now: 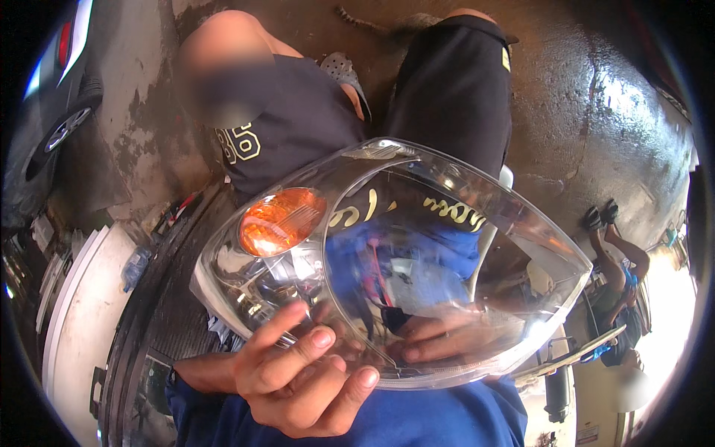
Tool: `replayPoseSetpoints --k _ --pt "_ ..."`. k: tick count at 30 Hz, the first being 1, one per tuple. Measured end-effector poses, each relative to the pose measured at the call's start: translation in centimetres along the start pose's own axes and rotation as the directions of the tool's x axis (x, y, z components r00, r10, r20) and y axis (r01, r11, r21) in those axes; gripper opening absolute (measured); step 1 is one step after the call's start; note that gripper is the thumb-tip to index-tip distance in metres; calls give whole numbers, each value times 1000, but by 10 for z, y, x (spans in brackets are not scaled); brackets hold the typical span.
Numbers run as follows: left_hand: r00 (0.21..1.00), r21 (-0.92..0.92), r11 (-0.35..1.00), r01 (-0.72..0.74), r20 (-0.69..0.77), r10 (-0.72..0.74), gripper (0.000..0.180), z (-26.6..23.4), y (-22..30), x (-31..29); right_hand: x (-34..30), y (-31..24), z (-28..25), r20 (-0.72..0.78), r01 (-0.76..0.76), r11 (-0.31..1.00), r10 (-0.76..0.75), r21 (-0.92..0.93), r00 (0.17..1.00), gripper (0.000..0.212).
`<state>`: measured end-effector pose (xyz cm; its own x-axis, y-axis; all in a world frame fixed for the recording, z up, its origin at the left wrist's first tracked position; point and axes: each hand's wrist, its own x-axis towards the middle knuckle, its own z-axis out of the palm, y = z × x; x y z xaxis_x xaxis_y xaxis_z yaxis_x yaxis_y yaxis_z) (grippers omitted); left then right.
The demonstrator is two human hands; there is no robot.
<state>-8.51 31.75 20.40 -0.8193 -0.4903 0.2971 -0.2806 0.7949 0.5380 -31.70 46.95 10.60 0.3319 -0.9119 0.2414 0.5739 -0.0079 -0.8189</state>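
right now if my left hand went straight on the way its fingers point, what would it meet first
Most likely the clear headlight cover: your left hand points up and right, toward it. Depth is unclear, so the hand may already touch it.

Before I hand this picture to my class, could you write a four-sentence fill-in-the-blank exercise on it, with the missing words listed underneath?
1. The orange section sits toward the ____ end of the headlight lens.
2. The hand seen through the lens is the person's ____ one.
3. The garment along the picture's bottom edge is coloured ____.
4. The shorts are coloured ____.

Missing words: left; right; blue; black.
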Motion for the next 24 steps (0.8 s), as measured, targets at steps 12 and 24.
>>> replayPoseSetpoints --k 12,24 --pt "971 -107 993 52 238 -25 28 -23 1 6 10 -13 12 -97 -54 998 55 15 994 34" --pt "985 -52 999 9 173 0 31 -22 0 2 27 -9 19 -248 115 980 -152 -161 957 30"
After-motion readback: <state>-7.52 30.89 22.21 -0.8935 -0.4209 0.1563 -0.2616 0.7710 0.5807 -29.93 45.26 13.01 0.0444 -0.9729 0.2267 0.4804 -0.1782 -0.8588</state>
